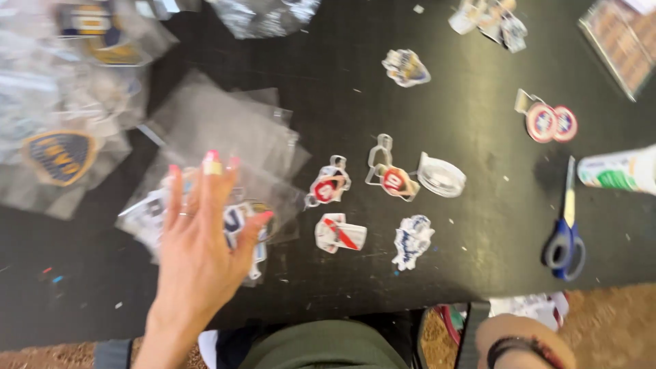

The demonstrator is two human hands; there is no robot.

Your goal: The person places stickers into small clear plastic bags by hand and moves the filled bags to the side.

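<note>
Stack of clear plastic sleeves [225,137]: transparent, glossy, flat, loosely fanned and overlapping, on the black table's left half, back from the front edge. Bagged cut-outs [239,229]: blue-and-white printed shapes in clear sleeves, lying flat just in front of the stack, near the table's front edge, partly covered. Detail blurred.

1 view only: the head-worn camera looks steeply down from above the person's lap onto the dark counter [410,287], facing forward away from the body. It sits close, with the counter's near edge low in frame and its far part cut off at the top, so only the middle of the surface shows. The picture is slightly motion-blurred; there is no 2nd view to overlap.
</note>
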